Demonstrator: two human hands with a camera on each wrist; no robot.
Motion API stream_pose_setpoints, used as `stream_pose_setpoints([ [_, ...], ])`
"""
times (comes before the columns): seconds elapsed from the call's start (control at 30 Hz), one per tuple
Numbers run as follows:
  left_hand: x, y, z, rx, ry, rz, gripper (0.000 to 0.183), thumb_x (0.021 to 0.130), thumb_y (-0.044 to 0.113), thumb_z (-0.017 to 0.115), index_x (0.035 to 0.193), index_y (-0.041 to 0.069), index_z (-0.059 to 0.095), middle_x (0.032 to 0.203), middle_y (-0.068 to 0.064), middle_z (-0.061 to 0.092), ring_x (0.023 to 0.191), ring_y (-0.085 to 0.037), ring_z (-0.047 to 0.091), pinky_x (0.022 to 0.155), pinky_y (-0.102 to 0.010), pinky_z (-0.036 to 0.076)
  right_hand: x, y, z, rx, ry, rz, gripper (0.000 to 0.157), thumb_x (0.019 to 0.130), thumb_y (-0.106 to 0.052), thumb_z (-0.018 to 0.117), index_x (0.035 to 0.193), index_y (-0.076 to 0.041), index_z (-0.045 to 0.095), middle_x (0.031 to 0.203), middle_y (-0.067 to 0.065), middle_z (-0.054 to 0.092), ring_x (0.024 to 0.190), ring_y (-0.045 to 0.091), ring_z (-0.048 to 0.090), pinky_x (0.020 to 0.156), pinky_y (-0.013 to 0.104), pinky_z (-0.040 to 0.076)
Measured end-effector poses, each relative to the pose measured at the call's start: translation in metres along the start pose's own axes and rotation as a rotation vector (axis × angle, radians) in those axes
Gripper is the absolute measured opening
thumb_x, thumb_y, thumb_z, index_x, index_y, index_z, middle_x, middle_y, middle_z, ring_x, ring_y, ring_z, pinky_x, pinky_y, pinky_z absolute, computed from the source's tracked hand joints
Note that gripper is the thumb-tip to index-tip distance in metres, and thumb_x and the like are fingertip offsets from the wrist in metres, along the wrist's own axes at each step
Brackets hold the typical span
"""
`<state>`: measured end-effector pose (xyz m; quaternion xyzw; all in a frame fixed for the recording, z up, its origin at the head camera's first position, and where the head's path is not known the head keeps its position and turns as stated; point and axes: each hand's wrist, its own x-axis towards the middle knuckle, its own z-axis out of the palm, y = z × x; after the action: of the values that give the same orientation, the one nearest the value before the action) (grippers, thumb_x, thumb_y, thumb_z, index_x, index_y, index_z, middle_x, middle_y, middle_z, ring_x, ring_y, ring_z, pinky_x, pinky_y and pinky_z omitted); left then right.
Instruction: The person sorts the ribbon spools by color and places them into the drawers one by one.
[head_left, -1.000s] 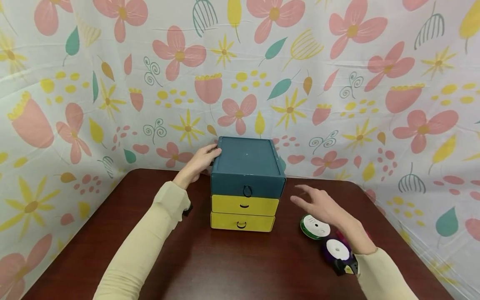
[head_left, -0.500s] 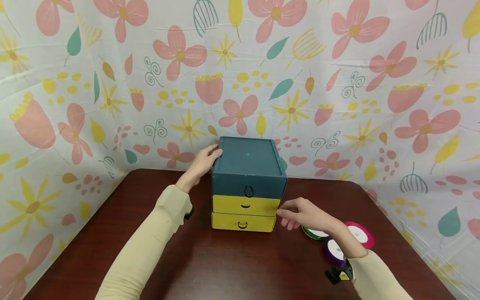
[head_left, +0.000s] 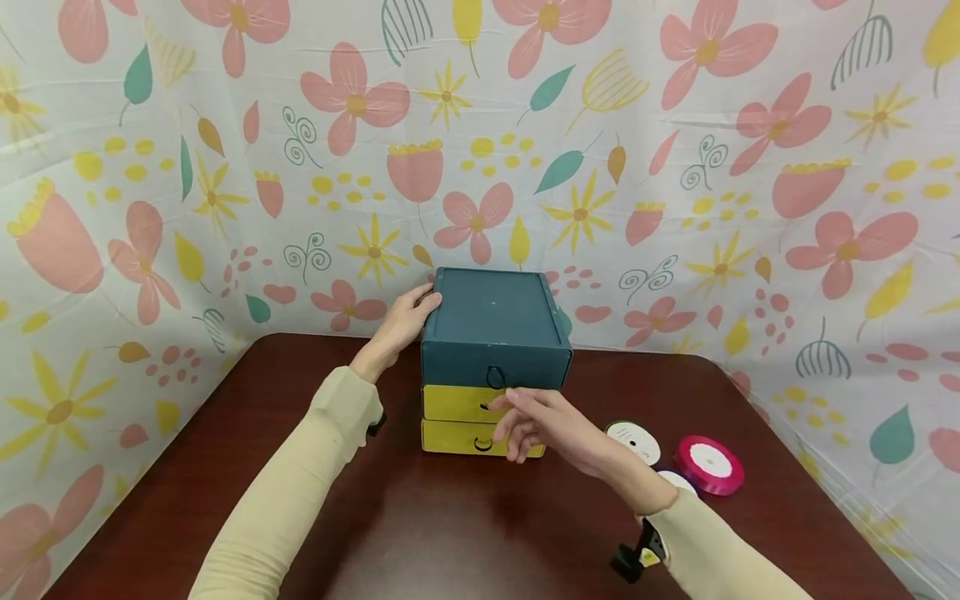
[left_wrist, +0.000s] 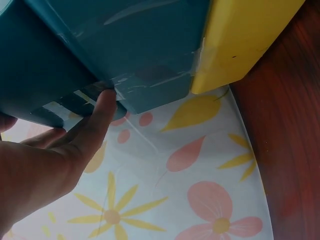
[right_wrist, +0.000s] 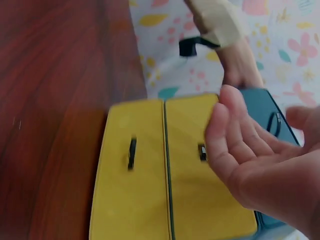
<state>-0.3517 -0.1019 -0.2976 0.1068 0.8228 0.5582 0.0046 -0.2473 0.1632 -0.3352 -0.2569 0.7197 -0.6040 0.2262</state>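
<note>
A small drawer chest (head_left: 495, 308) stands on the table, with a teal top drawer and two yellow drawers below it. Its upper yellow drawer (head_left: 450, 402) and lower yellow drawer (head_left: 444, 435) look closed. My left hand (head_left: 401, 325) rests against the chest's left side near the back, its fingertips touching the teal casing in the left wrist view. In front of the yellow drawers hovers my right hand (head_left: 551, 425), fingers loosely bent and holding nothing. The right wrist view shows its fingers beside the small black handle (right_wrist: 202, 152) of the upper yellow drawer, apparently not gripping it.
To the right lie a pink ribbon spool (head_left: 708, 465), a green-edged spool (head_left: 633, 440) and a third spool (head_left: 678, 482) partly hidden by my right forearm. A flowered cloth (head_left: 480, 125) hangs behind the dark wooden table (head_left: 360, 533).
My right hand has moved left from above the spools, past the chest's right side, to in front of the yellow drawers. My left hand stays at the chest's side.
</note>
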Motion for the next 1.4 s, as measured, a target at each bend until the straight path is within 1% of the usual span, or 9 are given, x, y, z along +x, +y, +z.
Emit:
stream_pose_setpoints([
  [0.07, 0.000, 0.000, 0.000, -0.004, -0.001, 0.001, 0.060, 0.102, 0.045, 0.039, 0.155, 0.021, 0.024, 0.161, -0.004, 0.024, 0.136, -0.031, 0.040, 0.112, -0.050, 0.033, 0.005, -0.003, 0.005, 0.072, 0.015, 0.023, 0.060, 0.104, -0.041, 0.037, 0.134, 0.011, 0.042, 0.088, 0.003, 0.070, 0.067, 0.014, 0.064, 0.066, 0.028, 0.056],
  [0.13, -0.001, 0.001, 0.000, -0.019, -0.001, 0.002, 0.060, 0.103, 0.044, 0.039, 0.155, 0.020, 0.023, 0.159, -0.005, 0.027, 0.124, -0.031, 0.048, 0.107, -0.049, 0.039, 0.010, -0.005, 0.009, 0.125, 0.032, 0.047, 0.062, 0.104, -0.044, 0.035, 0.133, 0.010, 0.042, 0.085, 0.000, 0.069, 0.066, 0.013, 0.063, 0.066, 0.028, 0.055],
  [0.23, -0.001, 0.002, 0.000, -0.027, -0.001, 0.007, 0.061, 0.103, 0.044, 0.039, 0.155, 0.018, 0.023, 0.157, -0.007, 0.032, 0.112, -0.030, 0.054, 0.099, -0.047, 0.045, 0.014, -0.007, 0.013, 0.188, 0.049, 0.080, 0.057, 0.104, -0.046, 0.034, 0.125, 0.005, 0.047, 0.082, -0.001, 0.067, 0.065, 0.013, 0.061, 0.066, 0.028, 0.053],
  [0.37, -0.001, 0.000, 0.001, -0.023, -0.002, 0.016, 0.061, 0.103, 0.044, 0.039, 0.155, 0.017, 0.023, 0.157, -0.008, 0.032, 0.123, -0.027, 0.052, 0.101, -0.044, 0.044, 0.018, -0.008, 0.016, 0.266, 0.081, 0.104, 0.045, 0.104, -0.044, 0.036, 0.105, -0.004, 0.055, 0.075, -0.002, 0.062, 0.064, 0.013, 0.057, 0.067, 0.027, 0.052],
  [0.5, 0.000, -0.002, 0.001, -0.027, -0.002, 0.022, 0.061, 0.103, 0.044, 0.039, 0.155, 0.017, 0.023, 0.157, -0.008, 0.031, 0.123, -0.029, 0.052, 0.101, -0.045, 0.044, 0.019, -0.008, 0.016, 0.319, 0.122, 0.107, 0.039, 0.103, -0.042, 0.040, 0.101, -0.005, 0.054, 0.070, -0.003, 0.056, 0.064, 0.012, 0.052, 0.065, 0.025, 0.049],
  [0.63, 0.000, -0.003, 0.001, -0.019, 0.002, 0.023, 0.061, 0.103, 0.044, 0.039, 0.155, 0.017, 0.024, 0.157, -0.008, 0.031, 0.125, -0.030, 0.051, 0.102, -0.046, 0.044, 0.021, -0.009, 0.017, 0.324, 0.134, 0.100, 0.038, 0.103, -0.039, 0.042, 0.102, -0.002, 0.052, 0.068, -0.003, 0.054, 0.064, 0.013, 0.049, 0.064, 0.025, 0.047],
  [0.83, 0.001, -0.002, 0.001, 0.019, 0.012, 0.030, 0.060, 0.103, 0.044, 0.038, 0.155, 0.017, 0.024, 0.158, -0.009, 0.029, 0.137, -0.030, 0.041, 0.109, -0.049, 0.038, 0.021, -0.010, 0.018, 0.315, 0.159, 0.088, 0.033, 0.103, -0.036, 0.045, 0.099, -0.004, 0.055, 0.066, -0.003, 0.053, 0.061, 0.013, 0.049, 0.063, 0.025, 0.045],
  [1.0, 0.003, -0.002, 0.002, 0.054, 0.013, 0.042, 0.061, 0.103, 0.044, 0.037, 0.155, 0.015, 0.024, 0.159, -0.009, 0.027, 0.141, -0.030, 0.036, 0.111, -0.050, 0.036, 0.020, -0.010, 0.018, 0.307, 0.177, 0.091, 0.033, 0.102, -0.035, 0.046, 0.101, -0.003, 0.055, 0.066, -0.003, 0.053, 0.060, 0.012, 0.049, 0.062, 0.025, 0.045],
  [1.4, 0.002, -0.001, 0.001, 0.037, 0.002, 0.045, 0.060, 0.104, 0.043, 0.036, 0.155, 0.015, 0.023, 0.158, -0.011, 0.029, 0.135, -0.031, 0.043, 0.109, -0.048, 0.039, 0.015, -0.009, 0.019, 0.291, 0.161, 0.081, 0.032, 0.101, -0.036, 0.048, 0.099, -0.005, 0.056, 0.064, -0.004, 0.053, 0.059, 0.013, 0.048, 0.062, 0.026, 0.045],
])
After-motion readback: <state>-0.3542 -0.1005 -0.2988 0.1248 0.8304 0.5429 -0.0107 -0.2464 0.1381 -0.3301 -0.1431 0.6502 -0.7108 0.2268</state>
